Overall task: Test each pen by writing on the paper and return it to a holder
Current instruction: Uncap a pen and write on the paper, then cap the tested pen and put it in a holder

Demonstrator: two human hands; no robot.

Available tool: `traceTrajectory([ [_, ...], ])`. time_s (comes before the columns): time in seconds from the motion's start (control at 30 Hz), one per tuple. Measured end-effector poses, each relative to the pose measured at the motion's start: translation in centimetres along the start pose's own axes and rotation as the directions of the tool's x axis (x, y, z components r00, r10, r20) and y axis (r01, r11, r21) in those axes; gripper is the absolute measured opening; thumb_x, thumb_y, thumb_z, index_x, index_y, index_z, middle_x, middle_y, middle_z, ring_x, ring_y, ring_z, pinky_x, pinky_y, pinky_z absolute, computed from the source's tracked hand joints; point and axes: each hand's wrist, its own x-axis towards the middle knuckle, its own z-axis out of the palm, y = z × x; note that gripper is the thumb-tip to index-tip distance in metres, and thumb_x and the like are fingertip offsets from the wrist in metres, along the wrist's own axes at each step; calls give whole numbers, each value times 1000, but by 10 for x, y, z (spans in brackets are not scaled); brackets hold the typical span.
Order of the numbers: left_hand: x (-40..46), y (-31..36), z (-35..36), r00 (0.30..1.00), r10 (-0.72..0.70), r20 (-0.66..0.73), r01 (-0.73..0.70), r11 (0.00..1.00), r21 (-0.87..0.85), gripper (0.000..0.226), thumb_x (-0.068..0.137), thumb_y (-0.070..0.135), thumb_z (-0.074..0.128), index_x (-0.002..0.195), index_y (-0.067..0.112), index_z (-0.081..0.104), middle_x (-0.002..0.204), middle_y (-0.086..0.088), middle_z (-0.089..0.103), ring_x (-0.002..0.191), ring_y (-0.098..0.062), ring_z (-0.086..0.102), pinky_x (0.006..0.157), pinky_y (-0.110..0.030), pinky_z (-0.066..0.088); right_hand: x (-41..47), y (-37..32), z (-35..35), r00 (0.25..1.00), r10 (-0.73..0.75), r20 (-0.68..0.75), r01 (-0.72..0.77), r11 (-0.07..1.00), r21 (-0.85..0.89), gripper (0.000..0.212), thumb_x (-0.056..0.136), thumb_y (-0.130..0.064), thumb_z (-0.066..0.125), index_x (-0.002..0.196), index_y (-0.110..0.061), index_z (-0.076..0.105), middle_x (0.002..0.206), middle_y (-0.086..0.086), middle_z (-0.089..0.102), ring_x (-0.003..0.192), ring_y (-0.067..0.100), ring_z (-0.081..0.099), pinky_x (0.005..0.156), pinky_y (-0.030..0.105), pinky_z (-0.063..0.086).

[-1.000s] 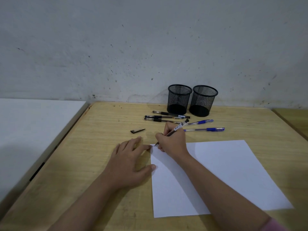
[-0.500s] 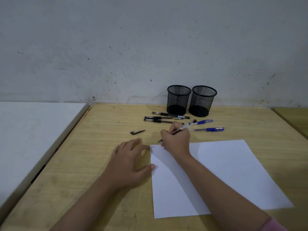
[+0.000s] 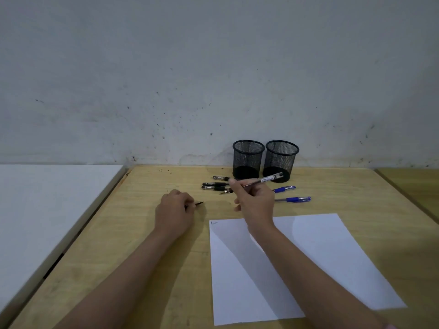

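We hold the uncapped black pen [image 3: 260,181] pinched in our right hand [image 3: 255,201], lifted clear of the paper [image 3: 308,257], where a small scribble [image 3: 213,223] marks the corner. Our left hand [image 3: 174,210] closes its fingers on the pen cap [image 3: 199,203] on the desk [image 3: 142,257]. Testing looks done; next we must cap the pen, then drop it into a mesh holder [image 3: 248,159].

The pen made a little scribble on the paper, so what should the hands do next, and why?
Probably bring the cap under the left hand up to the pen the right hand holds and push it on. The paper already carries a mark at its corner, so that pen looks tested, and both holders stand empty behind.
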Motion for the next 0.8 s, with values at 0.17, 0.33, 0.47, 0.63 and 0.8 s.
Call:
traceTrajectory([
  [0.17, -10, 20, -18, 1000, -25, -16, 18, 935, -353, 18, 78, 6, 67, 77, 23, 62, 80, 6, 65, 73, -10, 60, 59, -11, 41, -6, -12, -12, 997, -62, 37, 66, 992, -111, 39, 89, -28, 62, 76, 8, 63, 58, 14, 57, 43, 12, 50, 39, 20, 45],
  [0.33, -23, 51, -40, 998, 21, -61, -50, 858, -511, 26, 72, 3, 73, 70, 27, 63, 77, 8, 69, 70, -9, 65, 64, -17, 50, -15, -25, -15, 990, -125, 62, 130, 987, -89, 31, 89, -28, 63, 74, -1, 68, 64, 27, 58, 52, 21, 47, 53, 37, 43],
  [0.47, -33, 69, -53, 993, 82, -83, -114, 840, -531, 22, 71, 5, 74, 73, 25, 66, 77, 10, 70, 71, -6, 65, 72, -34, 54, -24, -39, -18, 979, -179, 94, 186, 980, -65, 24, 89, -23, 62, 68, -14, 68, 62, 20, 59, 46, 10, 47, 51, 32, 40],
  [0.63, -47, 92, -65, 983, 146, -110, -182, 828, -530, 23, 73, 4, 73, 75, 26, 67, 77, 13, 69, 71, -7, 63, 69, -22, 49, -33, -52, -21, 969, -208, 133, 214, 976, -34, 19, 89, -21, 63, 70, -22, 67, 62, 7, 61, 44, 5, 49, 46, 25, 41],
  [0.8, -55, 105, -71, 973, 173, -156, -232, 774, -589, 21, 73, -1, 71, 76, 20, 70, 74, 6, 70, 67, -2, 62, 63, -8, 45, -37, -61, -29, 972, -186, 143, 180, 982, 52, 19, 88, -22, 63, 71, -16, 65, 61, 12, 52, 40, 7, 42, 39, 19, 39],
])
